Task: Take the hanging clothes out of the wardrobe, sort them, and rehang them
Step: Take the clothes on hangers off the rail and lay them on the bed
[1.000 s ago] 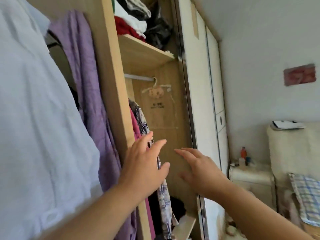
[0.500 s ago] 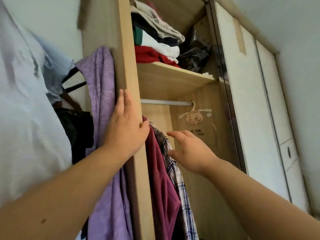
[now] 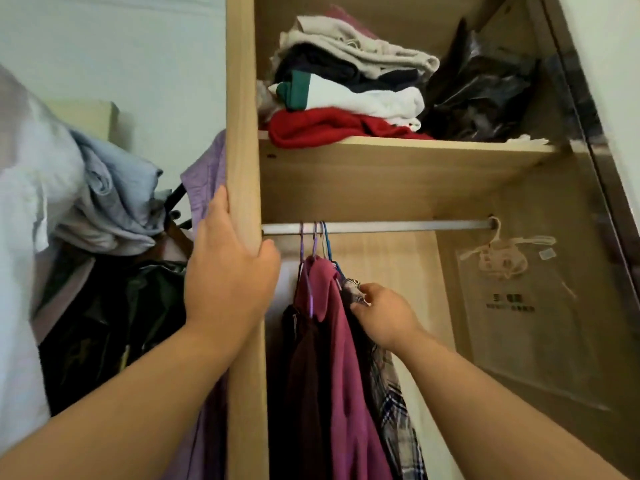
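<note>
1. My left hand [image 3: 228, 271] grasps the front edge of the light wooden upright wardrobe panel [image 3: 242, 98]. The fingers lie on its outer face and the thumb wraps onto its inner face, just below the left end of the rail.
2. My right hand [image 3: 384, 313] is clenched on the grey-and-navy plaid shirt [image 3: 394, 403], pinching the fabric at its collar.
3. The silver metal hanging rail [image 3: 398, 227] runs directly under the wooden shelf [image 3: 398, 174].
4. Three garments hang at the left end of the rail, pressed together. From the left they are the dark maroon garment [image 3: 304, 375], the magenta garment [image 3: 332, 341] and the plaid shirt.
5. Purple wire hanger hooks [image 3: 303, 244] and a blue hanger hook [image 3: 327, 244] sit on the rail above these garments.
6. At the right end of the rail, a clear plastic bag [image 3: 502, 306] hangs against the inner side wall.
7. On the left half of the shelf is a pile of folded clothes [image 3: 346, 98], with red at the bottom and beige on top. A crumpled black plastic bag [image 3: 481, 95] lies beside it toward the right edge.
8. Outside the panel, a lilac garment [image 3: 204, 178] touches its outer face. A light blue shirt [image 3: 110, 188] and a black garment [image 3: 104, 323] hang further left.
</note>
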`<state>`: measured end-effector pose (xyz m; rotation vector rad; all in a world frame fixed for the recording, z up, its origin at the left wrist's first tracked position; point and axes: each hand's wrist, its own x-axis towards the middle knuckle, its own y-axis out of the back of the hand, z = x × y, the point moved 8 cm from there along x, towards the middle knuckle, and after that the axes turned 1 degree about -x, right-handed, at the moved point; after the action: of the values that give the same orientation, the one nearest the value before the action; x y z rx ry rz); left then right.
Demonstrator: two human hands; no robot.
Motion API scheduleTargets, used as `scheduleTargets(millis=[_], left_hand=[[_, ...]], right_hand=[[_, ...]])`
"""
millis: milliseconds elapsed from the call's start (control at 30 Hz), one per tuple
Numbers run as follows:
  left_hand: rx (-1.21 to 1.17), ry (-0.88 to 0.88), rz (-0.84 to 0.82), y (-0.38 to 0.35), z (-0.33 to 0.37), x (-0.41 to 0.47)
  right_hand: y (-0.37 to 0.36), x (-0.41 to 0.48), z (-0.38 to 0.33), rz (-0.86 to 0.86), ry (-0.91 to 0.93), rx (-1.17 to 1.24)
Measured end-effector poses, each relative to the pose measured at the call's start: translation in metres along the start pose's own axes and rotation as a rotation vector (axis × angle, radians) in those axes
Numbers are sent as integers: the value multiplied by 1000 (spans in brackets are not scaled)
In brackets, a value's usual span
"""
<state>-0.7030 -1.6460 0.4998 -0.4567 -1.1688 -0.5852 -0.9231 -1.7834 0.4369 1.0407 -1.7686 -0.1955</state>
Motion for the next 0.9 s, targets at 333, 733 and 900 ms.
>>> scheduleTargets(millis=[333,733,900], left_hand=[[155,-37,62,4,4,-7],[176,-54,80,4,8,-10],[159,-48,73,4,8,-9]], right_hand=[[-15,60,31,-118,-102,-40],[24,75,46,47,-62,-75],[51,80,41,107,-14,-129]])
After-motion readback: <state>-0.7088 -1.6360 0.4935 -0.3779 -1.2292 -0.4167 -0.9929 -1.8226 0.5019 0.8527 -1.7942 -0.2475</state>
